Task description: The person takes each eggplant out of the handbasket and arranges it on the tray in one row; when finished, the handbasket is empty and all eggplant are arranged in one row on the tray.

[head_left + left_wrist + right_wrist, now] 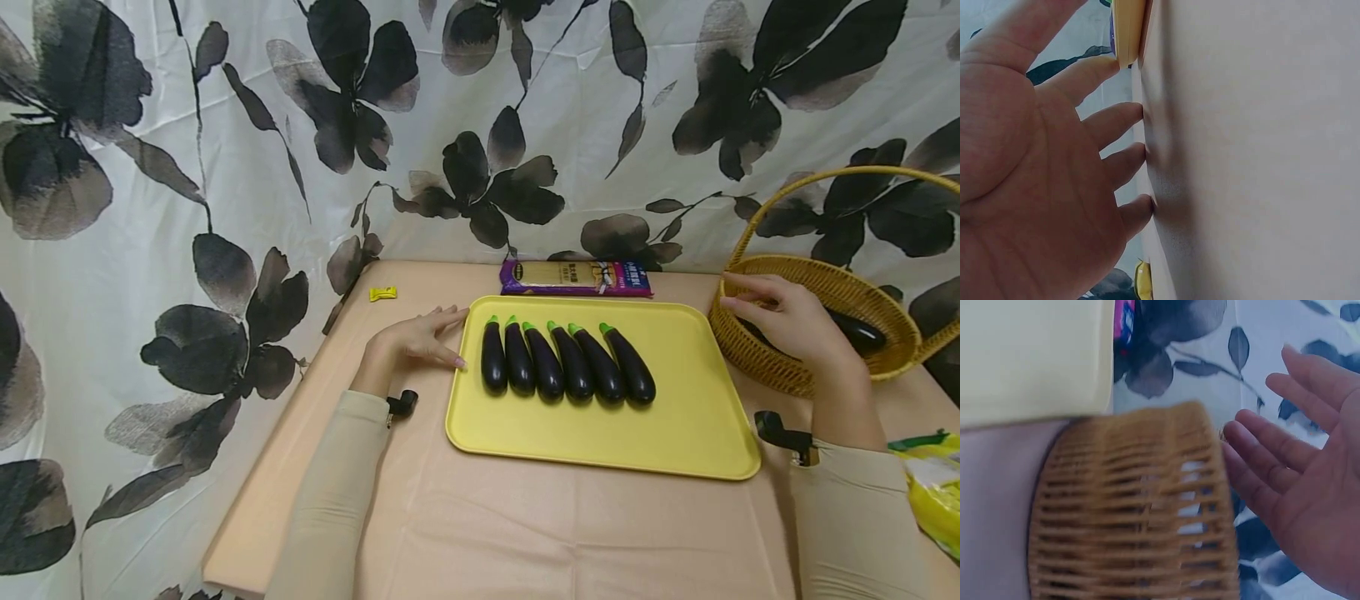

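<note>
Several dark eggplants (576,365) with green stems lie side by side on a yellow tray (600,450). My left hand (416,343) rests at the tray's left edge, fingers spread. In the left wrist view, the left hand (1041,156) has fingertips on the tabletop and a finger against the tray. Over the left rim of a wicker basket (780,379) is my right hand (795,321). The right hand (1316,469) shows extended, loose fingers beside the rim in the right wrist view, with nothing visibly gripped. Inside the basket lies an eggplant (858,332); another dark shape is partly hidden below the hand.
A purple packet (576,278) lies behind the tray. Near the table's back left is a small yellow wrapped piece (382,293). The basket's tall handle (847,171) arches above it. A yellow-green bag (930,483) sits at the right edge. Floral cloth hangs behind.
</note>
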Demonstrator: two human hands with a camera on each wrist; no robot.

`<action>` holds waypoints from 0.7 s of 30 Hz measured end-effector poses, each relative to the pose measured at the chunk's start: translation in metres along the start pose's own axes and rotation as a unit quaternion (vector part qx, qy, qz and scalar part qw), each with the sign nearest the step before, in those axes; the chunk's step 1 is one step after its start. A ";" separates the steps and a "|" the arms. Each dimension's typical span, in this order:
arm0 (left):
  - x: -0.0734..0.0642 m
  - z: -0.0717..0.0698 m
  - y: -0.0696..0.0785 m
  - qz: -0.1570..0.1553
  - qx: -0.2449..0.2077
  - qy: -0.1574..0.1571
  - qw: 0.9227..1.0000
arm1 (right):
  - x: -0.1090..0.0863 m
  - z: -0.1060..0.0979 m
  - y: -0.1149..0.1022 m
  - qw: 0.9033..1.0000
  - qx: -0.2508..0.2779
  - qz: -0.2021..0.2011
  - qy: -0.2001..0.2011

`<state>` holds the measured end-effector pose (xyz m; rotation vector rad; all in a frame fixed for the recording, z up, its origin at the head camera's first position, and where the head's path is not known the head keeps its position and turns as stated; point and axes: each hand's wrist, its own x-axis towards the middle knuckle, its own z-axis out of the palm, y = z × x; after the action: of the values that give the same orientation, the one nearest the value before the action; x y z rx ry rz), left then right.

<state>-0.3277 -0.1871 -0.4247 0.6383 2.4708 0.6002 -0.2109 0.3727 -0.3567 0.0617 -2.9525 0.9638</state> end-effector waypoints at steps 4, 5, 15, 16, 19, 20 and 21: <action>0.000 0.000 0.001 -0.003 -0.005 0.001 1.000 | -0.001 -0.003 0.018 1.000 0.005 0.012 0.009; -0.001 0.000 0.001 -0.004 -0.006 0.001 1.000 | -0.001 -0.004 0.022 1.000 0.006 0.016 0.011; -0.001 -0.001 0.000 -0.009 -0.014 0.001 1.000 | 0.010 -0.012 0.055 0.997 -0.033 0.058 -0.033; -0.001 -0.001 0.000 -0.008 -0.014 0.001 1.000 | 0.012 -0.014 0.058 0.996 -0.042 0.062 -0.046; 0.000 -0.001 0.000 -0.006 -0.012 0.002 1.000 | 0.016 -0.018 0.066 0.991 -0.054 0.075 -0.091; 0.000 -0.001 -0.001 -0.006 -0.012 0.002 1.000 | 0.017 -0.019 0.069 0.990 -0.056 0.075 -0.103; 0.000 -0.001 -0.001 -0.006 -0.010 0.002 1.000 | 0.018 -0.019 0.071 0.989 -0.056 0.075 -0.114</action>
<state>-0.3282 -0.1880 -0.4243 0.6148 2.4666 0.6220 -0.2320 0.4409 -0.3822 -0.0590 -3.2585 0.8551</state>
